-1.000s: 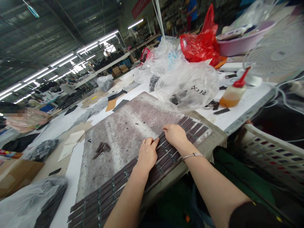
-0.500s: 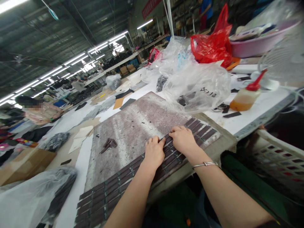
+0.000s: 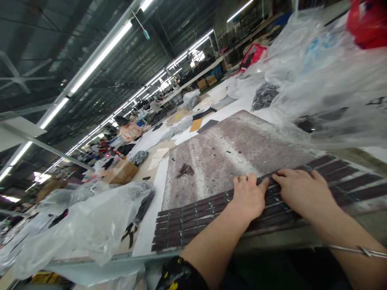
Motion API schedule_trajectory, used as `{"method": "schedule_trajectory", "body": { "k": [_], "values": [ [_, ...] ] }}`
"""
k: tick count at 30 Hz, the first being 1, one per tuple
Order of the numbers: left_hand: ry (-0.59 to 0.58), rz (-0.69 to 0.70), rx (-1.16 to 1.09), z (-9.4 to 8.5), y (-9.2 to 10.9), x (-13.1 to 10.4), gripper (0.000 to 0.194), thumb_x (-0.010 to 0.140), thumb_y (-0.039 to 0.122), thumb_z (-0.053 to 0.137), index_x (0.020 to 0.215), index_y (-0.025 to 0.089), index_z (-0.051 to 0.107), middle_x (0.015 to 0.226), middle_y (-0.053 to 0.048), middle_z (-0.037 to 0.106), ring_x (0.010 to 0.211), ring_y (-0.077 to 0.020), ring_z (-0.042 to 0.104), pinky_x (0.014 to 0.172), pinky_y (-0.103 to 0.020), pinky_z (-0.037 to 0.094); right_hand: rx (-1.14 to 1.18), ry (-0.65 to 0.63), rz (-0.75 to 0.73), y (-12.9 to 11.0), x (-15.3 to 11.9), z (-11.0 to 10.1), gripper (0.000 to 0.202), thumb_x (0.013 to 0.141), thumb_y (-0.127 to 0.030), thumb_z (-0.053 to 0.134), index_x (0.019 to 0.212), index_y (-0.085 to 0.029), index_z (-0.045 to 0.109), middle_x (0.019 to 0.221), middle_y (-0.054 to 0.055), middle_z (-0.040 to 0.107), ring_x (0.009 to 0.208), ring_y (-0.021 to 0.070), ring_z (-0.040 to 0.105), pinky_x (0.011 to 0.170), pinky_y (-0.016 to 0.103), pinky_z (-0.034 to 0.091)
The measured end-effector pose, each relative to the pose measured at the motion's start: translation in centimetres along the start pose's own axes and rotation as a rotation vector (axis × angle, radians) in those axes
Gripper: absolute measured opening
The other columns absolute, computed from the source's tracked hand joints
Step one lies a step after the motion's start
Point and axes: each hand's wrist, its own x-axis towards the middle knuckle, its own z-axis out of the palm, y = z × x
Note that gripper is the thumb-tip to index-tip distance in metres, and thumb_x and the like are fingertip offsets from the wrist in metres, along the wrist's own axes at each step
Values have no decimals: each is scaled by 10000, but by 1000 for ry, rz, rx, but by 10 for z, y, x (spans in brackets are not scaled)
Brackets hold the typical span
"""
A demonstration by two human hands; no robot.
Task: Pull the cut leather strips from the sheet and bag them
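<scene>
- The left hand (image 3: 249, 197) is bent over the board's near edge, fingers curled and tips down on the rows of flat, dark brown rectangular strips (image 3: 189, 223); whether it pinches one or only presses cannot be told.
- The right hand (image 3: 304, 193) lies just beside it, thumb and fingers bent down onto the same rows; its grip cannot be made out either.
- The fingertips of the two hands nearly meet at the rows' far edge.
- The strips lie side by side along the near edge of a mottled grey-brown rectangular board (image 3: 211, 161), with dark greenish lines crossing them and pale gaps between some.
- A small loose pile of short dark brown pieces (image 3: 185, 170) sits on the board, to the left of and beyond the hands, with dark scraps scattered about.
- The board rests on a white-covered table (image 3: 148, 237).
- Translucent plastic bags (image 3: 332, 100) lie beyond the board on the right; another large translucent plastic bag (image 3: 90, 225) lies to its left.
- Farther back on the left are a brown cardboard box (image 3: 121, 172) and a person in a pale pink top (image 3: 130, 131).
</scene>
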Motion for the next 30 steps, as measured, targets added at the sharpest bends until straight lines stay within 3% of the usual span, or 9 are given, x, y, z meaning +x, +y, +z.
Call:
{"method": "schedule_trajectory", "body": {
  "k": [4,6,9,12,16,21,26,28,30],
  "values": [
    [61,11,-132,7,-17,8,381,839,261,474,1201,342,561,1032,-54,517,940,-228,491,856,-425,398,-28,8,29,-3,2,-1,284,816,-138,462,901,-262,703,1107,92,597,971,290,509,874,521,324],
    [155,-51,-220,7,-46,7,357,833,221,483,1154,327,598,1091,-35,542,964,-198,511,880,-370,414,-20,17,39,-4,2,-3,289,816,-144,454,886,-266,706,1097,105,593,992,300,491,866,534,323],
    [339,-322,-217,4,-110,-3,321,880,235,435,1146,234,614,1130,-63,566,1049,-180,511,948,-310,395,14,19,48,-5,2,-5,310,816,-141,431,877,-266,707,1089,117,583,1048,316,458,879,571,306],
    [164,-677,-23,4,-177,-19,420,887,422,439,1197,176,584,1124,-104,586,1093,-217,513,978,-331,375,33,2,68,-7,3,-7,329,817,-135,402,871,-246,708,1068,123,577,1061,323,448,907,625,270],
    [18,-745,12,16,-229,-37,505,836,496,487,1110,100,638,1024,-159,628,1005,-267,573,894,-356,430,41,-18,74,-12,5,-9,328,820,-131,386,841,-217,702,1031,126,577,1047,321,446,914,652,255],
    [-53,-689,39,26,-242,-38,377,845,423,460,998,177,701,952,-98,662,1027,-228,562,908,-302,424,84,-47,118,-12,6,-12,296,804,-148,428,859,-226,708,1052,118,575,1049,306,430,937,653,227],
    [-59,-631,31,16,-244,-32,356,821,319,395,812,178,723,819,-97,661,903,-256,597,848,-348,450,132,-53,162,-14,5,-21,285,791,-153,440,835,-199,718,1028,132,582,1036,294,433,964,638,212],
    [4,-644,44,12,-245,-31,357,808,288,373,765,163,705,774,-104,651,869,-277,599,819,-388,458,159,-57,172,-14,7,-22,281,779,-149,447,830,-190,721,1029,138,582,1039,296,434,969,644,207],
    [204,-730,9,7,-240,-29,316,796,302,400,742,183,688,683,-63,641,837,-267,605,790,-388,475,199,-59,187,-12,8,-21,277,769,-146,458,831,-196,723,1046,137,583,1048,300,434,969,653,207]
  ]
}}
